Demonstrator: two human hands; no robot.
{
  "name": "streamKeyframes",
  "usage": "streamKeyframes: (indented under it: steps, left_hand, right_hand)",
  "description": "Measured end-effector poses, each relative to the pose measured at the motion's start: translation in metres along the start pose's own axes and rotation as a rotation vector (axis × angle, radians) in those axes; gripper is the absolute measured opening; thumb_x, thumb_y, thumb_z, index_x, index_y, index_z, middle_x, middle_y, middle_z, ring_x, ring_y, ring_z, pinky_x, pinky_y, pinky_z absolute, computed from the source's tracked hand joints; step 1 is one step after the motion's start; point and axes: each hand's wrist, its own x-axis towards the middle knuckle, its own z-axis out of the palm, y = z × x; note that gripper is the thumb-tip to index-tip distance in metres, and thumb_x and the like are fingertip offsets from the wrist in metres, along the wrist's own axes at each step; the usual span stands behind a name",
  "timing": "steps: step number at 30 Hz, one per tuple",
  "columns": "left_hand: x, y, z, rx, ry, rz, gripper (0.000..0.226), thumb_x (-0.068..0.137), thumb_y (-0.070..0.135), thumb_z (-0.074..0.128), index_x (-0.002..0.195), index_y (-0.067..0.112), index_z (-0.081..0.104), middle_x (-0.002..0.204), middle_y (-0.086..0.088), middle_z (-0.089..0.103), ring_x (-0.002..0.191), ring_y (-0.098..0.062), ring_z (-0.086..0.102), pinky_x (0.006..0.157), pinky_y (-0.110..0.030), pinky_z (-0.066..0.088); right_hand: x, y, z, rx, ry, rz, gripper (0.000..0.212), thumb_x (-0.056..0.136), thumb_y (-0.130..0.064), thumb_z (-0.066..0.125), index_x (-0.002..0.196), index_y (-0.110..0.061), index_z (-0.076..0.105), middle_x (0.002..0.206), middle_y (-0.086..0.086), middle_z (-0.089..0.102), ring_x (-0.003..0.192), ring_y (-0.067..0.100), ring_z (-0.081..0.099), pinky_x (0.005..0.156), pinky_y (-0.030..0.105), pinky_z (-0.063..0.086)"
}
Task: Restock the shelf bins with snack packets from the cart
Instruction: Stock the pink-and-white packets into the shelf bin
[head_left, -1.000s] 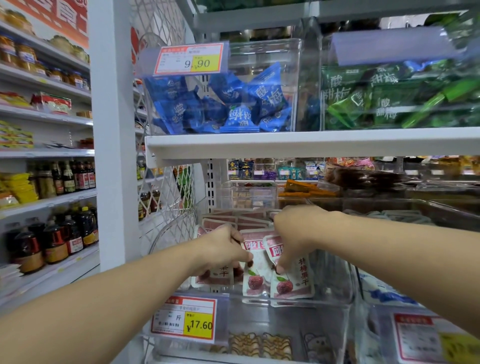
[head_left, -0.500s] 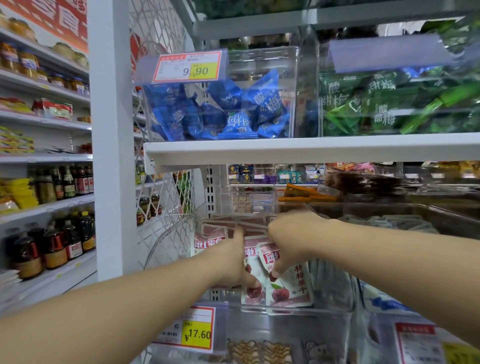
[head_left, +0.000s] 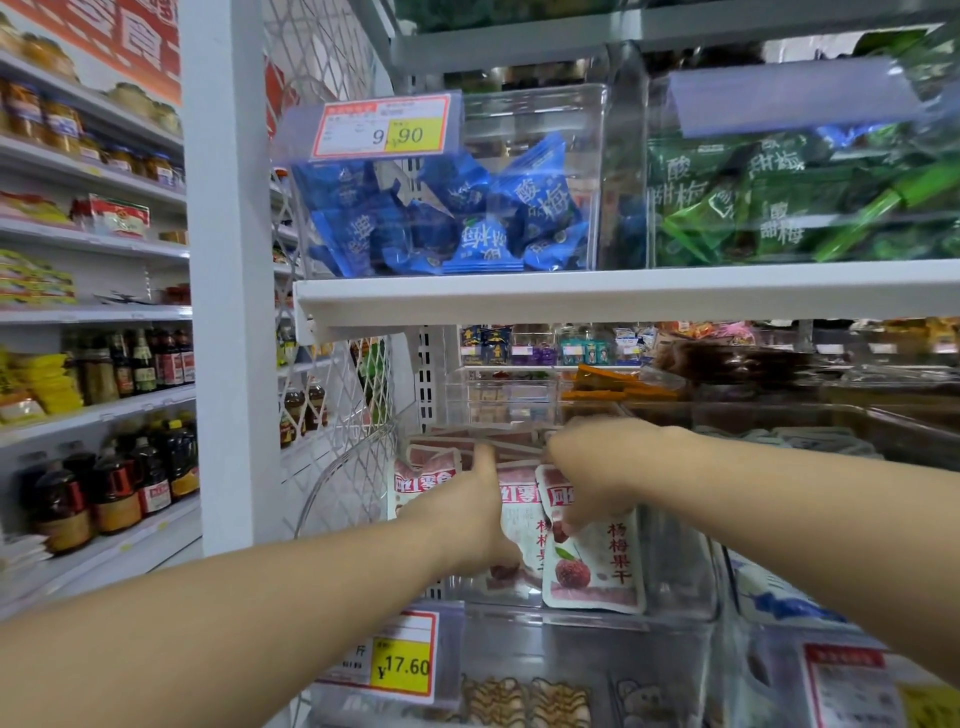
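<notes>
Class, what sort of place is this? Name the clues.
Most likely a grocery shop: price tag on a clear bin of blue snack packets, bottled sauces on side shelves.

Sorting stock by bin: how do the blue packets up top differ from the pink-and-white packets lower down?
The blue packets lie jumbled in a heap; the pink-and-white packets stand upright in rows. Blue packets are untouched; the left hand and right hand grip pink-and-white packets. Both sit in clear bins.
</notes>
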Motion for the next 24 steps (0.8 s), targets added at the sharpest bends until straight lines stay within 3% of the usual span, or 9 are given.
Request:
streamKeyframes:
  steps: [3, 8, 12, 16, 18, 21, 24]
  left_hand:
    - [0.001, -0.001, 0.000, -0.051, 0.006, 0.005, 0.109, 0.078, 0.032, 0.079, 0.153, 0.015, 0.002, 0.082, -0.007, 0.065, 0.067, -0.023, 0.066, 0.058, -0.039, 0.053]
    - [0.001, -0.001, -0.003, -0.043, 0.039, 0.026, 0.103, 0.080, 0.028, 0.079, 0.152, 0.019, 0.007, 0.082, -0.005, 0.062, 0.077, -0.025, 0.067, 0.064, -0.041, 0.054]
    - [0.003, -0.005, -0.003, -0.003, 0.111, 0.024, 0.087, 0.086, 0.016, 0.071, 0.150, 0.019, 0.012, 0.083, -0.004, 0.058, 0.081, -0.025, 0.064, 0.073, -0.044, 0.057]
    - [0.005, -0.011, -0.006, -0.021, 0.142, 0.033, 0.069, 0.085, 0.012, 0.068, 0.140, 0.016, 0.026, 0.091, -0.006, 0.062, 0.089, -0.028, 0.062, 0.080, -0.052, 0.057]
    - [0.003, -0.009, -0.007, -0.051, 0.106, 0.031, 0.072, 0.082, 0.025, 0.078, 0.136, 0.017, 0.030, 0.098, -0.005, 0.063, 0.095, -0.028, 0.062, 0.082, -0.050, 0.057]
    - [0.003, -0.005, -0.007, -0.040, 0.064, 0.034, 0.095, 0.073, 0.044, 0.086, 0.141, 0.021, 0.023, 0.115, -0.008, 0.059, 0.104, -0.031, 0.060, 0.087, -0.051, 0.054]
    - [0.004, -0.004, -0.004, -0.044, 0.050, 0.040, 0.108, 0.074, 0.041, 0.086, 0.150, 0.023, 0.012, 0.109, -0.008, 0.060, 0.097, -0.029, 0.064, 0.085, -0.051, 0.056]
  right_hand:
    - [0.001, 0.001, -0.005, -0.026, -0.021, -0.003, 0.042, 0.083, -0.045, 0.077, 0.073, -0.017, 0.047, 0.063, -0.006, 0.053, 0.055, 0.011, 0.051, 0.054, 0.028, 0.047]
    - [0.005, -0.004, -0.003, -0.027, -0.014, -0.038, 0.043, 0.080, -0.046, 0.079, 0.087, -0.015, 0.050, 0.074, -0.005, 0.053, 0.070, 0.017, 0.057, 0.058, 0.029, 0.047]
    - [0.003, 0.001, -0.005, -0.012, -0.044, -0.013, 0.044, 0.083, -0.044, 0.078, 0.072, -0.019, 0.043, 0.064, -0.006, 0.052, 0.055, 0.010, 0.050, 0.054, 0.026, 0.046]
    - [0.002, 0.001, -0.008, -0.023, -0.051, -0.019, 0.048, 0.084, -0.043, 0.077, 0.068, -0.019, 0.039, 0.063, -0.006, 0.048, 0.054, 0.009, 0.046, 0.053, 0.024, 0.043]
    - [0.002, -0.001, -0.009, -0.021, -0.056, -0.018, 0.049, 0.084, -0.042, 0.077, 0.066, -0.018, 0.039, 0.062, -0.006, 0.048, 0.054, 0.010, 0.046, 0.055, 0.025, 0.043]
    - [0.004, -0.002, -0.005, -0.019, -0.044, -0.016, 0.046, 0.081, -0.044, 0.079, 0.075, -0.016, 0.044, 0.070, -0.005, 0.051, 0.059, 0.012, 0.049, 0.055, 0.027, 0.043]
    - [0.005, -0.001, -0.001, -0.015, -0.035, -0.020, 0.043, 0.079, -0.047, 0.080, 0.083, -0.017, 0.049, 0.076, -0.005, 0.053, 0.067, 0.015, 0.053, 0.057, 0.028, 0.046]
